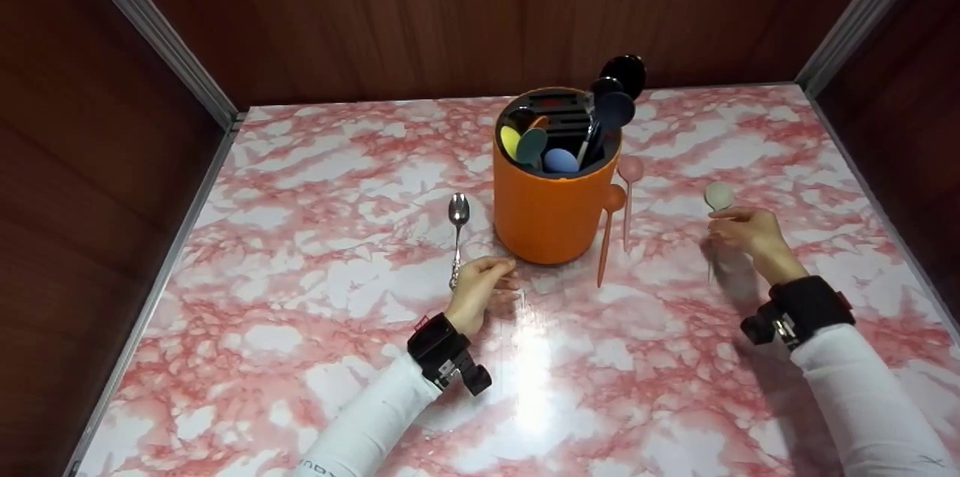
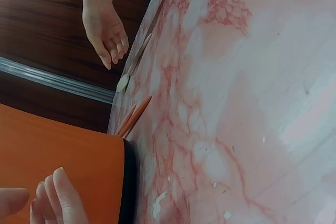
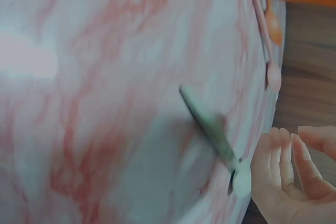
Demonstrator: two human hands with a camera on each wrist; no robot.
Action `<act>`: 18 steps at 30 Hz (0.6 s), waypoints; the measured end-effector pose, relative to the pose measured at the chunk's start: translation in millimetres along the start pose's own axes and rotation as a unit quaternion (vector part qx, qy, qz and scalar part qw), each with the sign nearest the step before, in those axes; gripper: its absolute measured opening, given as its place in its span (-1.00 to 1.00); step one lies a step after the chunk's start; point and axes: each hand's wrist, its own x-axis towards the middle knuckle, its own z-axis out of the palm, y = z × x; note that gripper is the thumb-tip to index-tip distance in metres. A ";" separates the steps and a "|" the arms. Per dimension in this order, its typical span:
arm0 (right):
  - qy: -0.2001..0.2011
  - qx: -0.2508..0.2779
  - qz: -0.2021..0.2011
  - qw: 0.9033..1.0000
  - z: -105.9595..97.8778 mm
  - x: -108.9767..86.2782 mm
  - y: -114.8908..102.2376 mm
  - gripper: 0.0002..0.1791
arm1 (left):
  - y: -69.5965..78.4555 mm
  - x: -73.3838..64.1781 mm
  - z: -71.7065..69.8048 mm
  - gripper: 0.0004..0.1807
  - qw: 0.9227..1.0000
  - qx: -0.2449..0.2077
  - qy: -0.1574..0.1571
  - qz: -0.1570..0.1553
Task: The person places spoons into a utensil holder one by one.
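Observation:
My left hand (image 1: 482, 292) hovers in front of an orange utensil holder (image 1: 551, 218), fingers loosely bent around nothing. Just beyond it lies a silver spoon (image 1: 458, 218), its handle end partly behind the hand in the head view. My right hand (image 1: 750, 235) hangs above a pale green spoon (image 3: 210, 135), which lies on the table with its bowl pointing away. In the right wrist view these fingers (image 3: 286, 156) are relaxed and grip nothing. Between holder and right hand lie an orange spoon (image 1: 604, 237) and a pink spoon (image 1: 628, 199).
Several spoons stand in the holder, among them a yellow one (image 1: 510, 141), a dark green one (image 1: 532, 145) and a blue one (image 1: 561, 160). Dark long utensils (image 1: 616, 109) lean out at its right. Brown panels (image 1: 450, 19) wall in the marbled table (image 1: 360, 394).

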 end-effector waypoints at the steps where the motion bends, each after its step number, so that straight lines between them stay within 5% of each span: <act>1: 0.005 -0.002 0.000 1.000 -1.1 0.9 0.1 -0.83 | -0.3 -0.3 0.3 -0.77 1.000 -0.003 -0.001 -0.002; 11: 0.051 -0.095 0.031 0.994 -8.3 13.5 3.1 -0.82 | -2.8 -2.1 4.4 -0.80 1.000 -0.012 -0.009 -0.015; 18: 0.051 -0.058 0.073 0.994 -9.3 20.2 5.4 -0.76 | -7.7 -1.8 5.4 -0.81 0.999 -0.012 -0.002 -0.030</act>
